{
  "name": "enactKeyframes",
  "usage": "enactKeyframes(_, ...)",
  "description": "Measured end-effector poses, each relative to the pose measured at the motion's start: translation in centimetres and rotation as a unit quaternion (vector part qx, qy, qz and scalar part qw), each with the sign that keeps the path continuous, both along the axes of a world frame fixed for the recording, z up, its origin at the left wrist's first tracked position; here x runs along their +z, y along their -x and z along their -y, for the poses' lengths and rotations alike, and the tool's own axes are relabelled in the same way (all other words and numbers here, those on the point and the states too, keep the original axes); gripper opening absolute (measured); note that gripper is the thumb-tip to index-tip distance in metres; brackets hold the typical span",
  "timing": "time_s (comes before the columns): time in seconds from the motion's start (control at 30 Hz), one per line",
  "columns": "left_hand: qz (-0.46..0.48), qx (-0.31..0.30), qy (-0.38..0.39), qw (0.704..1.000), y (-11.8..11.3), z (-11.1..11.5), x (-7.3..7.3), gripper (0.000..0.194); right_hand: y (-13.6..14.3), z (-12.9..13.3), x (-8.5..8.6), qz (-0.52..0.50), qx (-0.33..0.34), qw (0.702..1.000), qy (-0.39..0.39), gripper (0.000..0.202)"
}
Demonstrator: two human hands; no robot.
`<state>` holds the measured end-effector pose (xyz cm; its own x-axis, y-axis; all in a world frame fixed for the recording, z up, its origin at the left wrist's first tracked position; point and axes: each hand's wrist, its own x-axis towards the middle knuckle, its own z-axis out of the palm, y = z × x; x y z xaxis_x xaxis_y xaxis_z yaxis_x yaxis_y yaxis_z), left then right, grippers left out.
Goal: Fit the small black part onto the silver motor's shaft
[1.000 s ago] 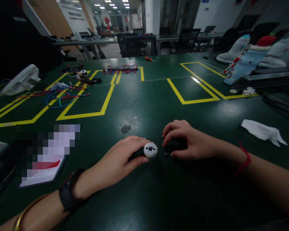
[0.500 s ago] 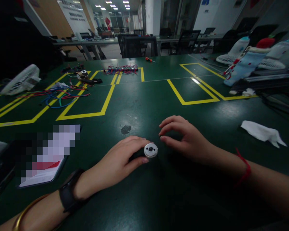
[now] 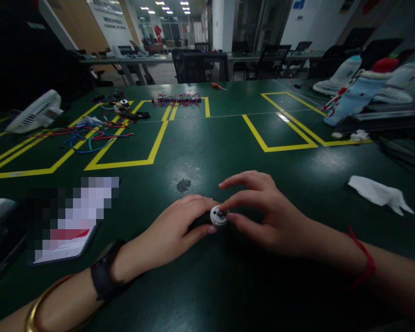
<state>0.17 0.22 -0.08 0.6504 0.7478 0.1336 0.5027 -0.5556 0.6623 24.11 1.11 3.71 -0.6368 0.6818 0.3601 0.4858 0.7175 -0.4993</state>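
Silver metal was seen on the round piece (image 3: pixel 217 216), held just below and slightly right of the frame's centre. It was grasped at its sides between the fingers and thumb of the left hand (image 3: pixel 174 226). The fingers of the right hand (image 3: pixel 271 219) were curled over its face, a fingertip and the thumb brought in around a small dark part (image 3: pixel 222 213) near the middle; whether that part was pinched or merely touched could not be told. Good work was judged to call for the round piece to be kept still, and for the small part to be squared to the face and pressed lightly, so that nothing was tipped or dropped on the worktop (image 3: pixel 193 295). The flat face was turned upward, slightly toward the bottom of the frame; the long axis, the body being mostly hidden, could not be settled.
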Motion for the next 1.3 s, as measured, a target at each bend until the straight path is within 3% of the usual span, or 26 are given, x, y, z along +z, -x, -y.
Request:
enactKeyframes(0.27,-0.002,0.001,0.001,1.0,-0.1,-0.1,-0.1,0.036,-0.9,-0.2,0.2,0.017,0.042,0.998,-0.04,0.023)
enactKeyframes(0.47,-0.016,-0.001,0.001,1.0,-0.1,-0.1,0.2,0.037,-2.4,-2.3,-0.8,-0.109,-0.024,0.99,0.084,0.015)
enactKeyframes(0.53,-0.02,-0.004,0.004,1.0,-0.1,-0.1,0.3,0.037,-3.1,-3.6,-1.7,-0.178,-0.075,0.968,0.163,0.011)
enactKeyframes(0.6,-0.021,-0.006,0.007,1.0,0.0,-0.2,0.3,0.037,-3.5,-4.7,-2.6,-0.256,-0.15,0.922,0.249,0.012)
enactKeyframes(0.67,-0.022,-0.005,0.008,1.0,0.0,-0.1,0.3,0.037,-3.6,-5.3,-3.3,-0.31,-0.2,0.883,0.291,0.014)
enactKeyframes(0.73,-0.023,-0.005,0.009,1.0,0.0,-0.1,0.2,0.037,-3.5,-5.5,-3.7,-0.328,-0.217,0.868,0.304,0.015)
enactKeyframes(1.2,-0.025,-0.008,0.011,1.0,0.1,-0.2,0.2,0.037,-3.4,-5.0,-3.7,-0.299,-0.218,0.879,0.301,0.015)
enactKeyframes(1.3,-0.024,-0.006,0.008,1.0,0.2,-0.1,0.1,0.038,-3.4,-5.2,-3.8,-0.277,-0.205,0.898,0.275,0.019)
